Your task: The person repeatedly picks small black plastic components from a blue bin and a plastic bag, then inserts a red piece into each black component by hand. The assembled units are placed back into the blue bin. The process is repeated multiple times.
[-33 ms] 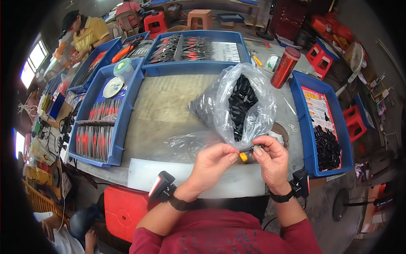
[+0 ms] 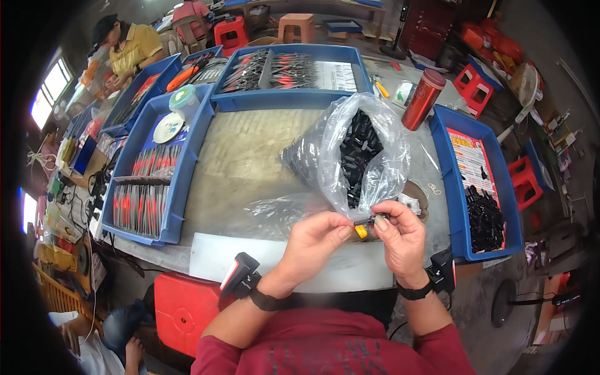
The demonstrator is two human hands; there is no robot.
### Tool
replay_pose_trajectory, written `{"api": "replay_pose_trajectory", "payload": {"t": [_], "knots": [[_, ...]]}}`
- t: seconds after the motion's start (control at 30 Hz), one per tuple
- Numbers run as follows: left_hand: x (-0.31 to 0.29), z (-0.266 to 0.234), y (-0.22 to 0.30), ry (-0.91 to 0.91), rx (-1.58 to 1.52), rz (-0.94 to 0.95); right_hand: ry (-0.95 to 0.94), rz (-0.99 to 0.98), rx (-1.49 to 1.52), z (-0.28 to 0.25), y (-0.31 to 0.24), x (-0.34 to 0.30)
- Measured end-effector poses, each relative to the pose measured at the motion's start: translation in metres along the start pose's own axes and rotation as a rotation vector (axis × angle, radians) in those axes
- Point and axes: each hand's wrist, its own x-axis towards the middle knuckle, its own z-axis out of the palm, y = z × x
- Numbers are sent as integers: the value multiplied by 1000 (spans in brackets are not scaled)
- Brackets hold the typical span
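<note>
Between the fingertips of my left hand [image 2: 312,244] and my right hand [image 2: 403,240] is a small black part [image 2: 362,222] with a yellow piece [image 2: 361,231] below it. Both hands pinch it, one from each side, and the fingers hide much of its shape. Just beyond them a clear plastic bag [image 2: 390,147] stands with its mouth spread wide. Inside it are many small black plastic parts [image 2: 359,150]. Under my hands lies a white board [image 2: 250,259] along the table's near edge.
Blue trays of thin red-and-black pieces stand at the left [image 2: 203,134] and back [image 2: 281,100]. At the right, another blue tray [image 2: 445,181] holds black parts [image 2: 483,219]. A red flask [image 2: 425,100] stands behind the bag. A person in yellow [image 2: 139,49] sits far left.
</note>
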Motion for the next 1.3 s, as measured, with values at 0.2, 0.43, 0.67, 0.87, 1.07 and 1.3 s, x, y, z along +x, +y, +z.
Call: {"api": "replay_pose_trajectory", "payload": {"t": [0.2,0.43,0.67,0.87,1.07,1.3], "knots": [[-4,-7,0,-5,-17,-37,-26,22,27,3,10,-2],[-4,-12,-6,-18,-80,-43,-20,6,-45,3,15,-4],[-4,-18,-6,-50,-108,-133,-86,-36,-222,1,15,-7],[-3,-27,-3,-116,-110,-180,-173,-160,-362,1,13,-4],[-4,-37,-2,-199,-107,-244,-233,-141,-398,2,11,-6],[-4,-43,-3,-234,-175,-270,-208,-21,-327,3,19,-10]]}}
